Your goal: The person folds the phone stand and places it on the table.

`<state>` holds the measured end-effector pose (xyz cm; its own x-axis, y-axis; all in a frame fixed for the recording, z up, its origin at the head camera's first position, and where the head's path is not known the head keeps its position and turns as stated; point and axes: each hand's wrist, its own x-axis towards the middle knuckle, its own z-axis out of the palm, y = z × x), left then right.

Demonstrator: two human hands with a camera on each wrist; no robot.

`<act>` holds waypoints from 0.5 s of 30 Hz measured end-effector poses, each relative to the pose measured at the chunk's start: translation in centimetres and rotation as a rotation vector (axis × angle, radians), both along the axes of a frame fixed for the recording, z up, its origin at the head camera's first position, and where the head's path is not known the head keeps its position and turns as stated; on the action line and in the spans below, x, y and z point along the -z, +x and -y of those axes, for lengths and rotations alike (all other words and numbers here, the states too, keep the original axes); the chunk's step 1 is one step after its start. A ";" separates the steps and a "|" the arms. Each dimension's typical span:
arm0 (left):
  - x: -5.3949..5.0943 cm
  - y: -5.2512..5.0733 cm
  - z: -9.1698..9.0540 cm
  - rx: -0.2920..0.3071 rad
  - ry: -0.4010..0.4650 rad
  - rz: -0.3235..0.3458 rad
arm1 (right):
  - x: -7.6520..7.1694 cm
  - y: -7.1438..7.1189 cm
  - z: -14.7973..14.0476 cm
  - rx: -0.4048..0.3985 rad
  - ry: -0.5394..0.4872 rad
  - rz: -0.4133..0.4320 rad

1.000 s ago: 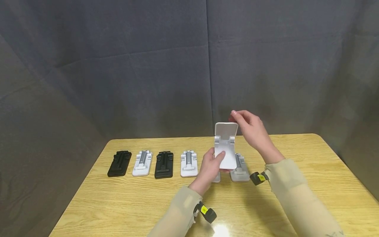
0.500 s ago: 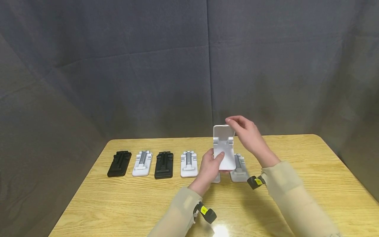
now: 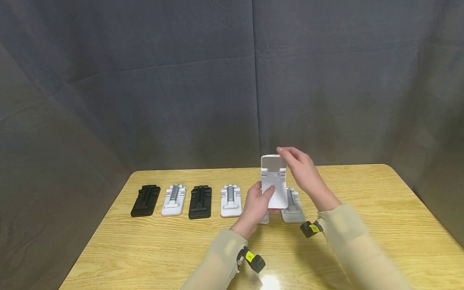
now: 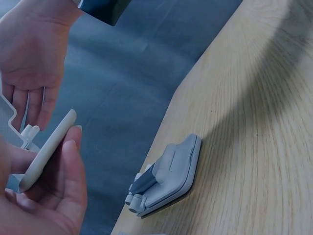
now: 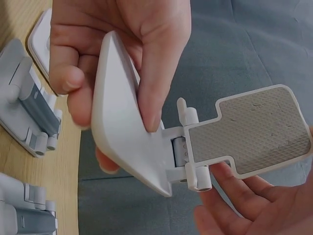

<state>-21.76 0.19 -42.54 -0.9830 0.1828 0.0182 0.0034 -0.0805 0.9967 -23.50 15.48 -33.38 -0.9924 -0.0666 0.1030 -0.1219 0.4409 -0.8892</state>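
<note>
My left hand (image 3: 256,205) grips a white folding phone stand (image 3: 278,197) by its base, above the table, thumb across the near face. The padded upper panel (image 5: 259,132) is unfolded at its hinge, its textured grey pad showing in the right wrist view. My right hand (image 3: 303,171) is at the panel's top right edge. Its fingers (image 4: 36,103) look straight in the left wrist view, and in the right wrist view they lie behind the panel. Whether its thumb touches the panel is hidden.
On the wooden table (image 3: 152,249) lie folded stands in a row: a black one (image 3: 146,200), a white one (image 3: 174,200), another black one (image 3: 200,202), another white one (image 3: 231,200) and a grey one (image 3: 294,211). One more is mostly behind my left hand. Dark cloth (image 3: 181,100) hangs behind.
My right hand has moved down and left against the upper panel, which has tilted and looks shorter in the head view. My left hand has barely shifted.
</note>
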 end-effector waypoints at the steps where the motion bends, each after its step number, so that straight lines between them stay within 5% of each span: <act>1: 0.0 0.0 0.0 -0.003 0.003 -0.001 | 0.0 0.0 0.1 -0.001 0.001 -0.003; 15: -0.3 -0.2 0.4 -0.042 0.008 0.042 | 0.7 0.3 0.3 -0.006 -0.016 -0.003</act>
<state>-21.95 -0.21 -42.19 -0.9896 0.1419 -0.0217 -0.0347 -0.0894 0.9954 -23.23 15.17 -34.12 -0.9917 -0.0714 0.1069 -0.1273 0.4263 -0.8956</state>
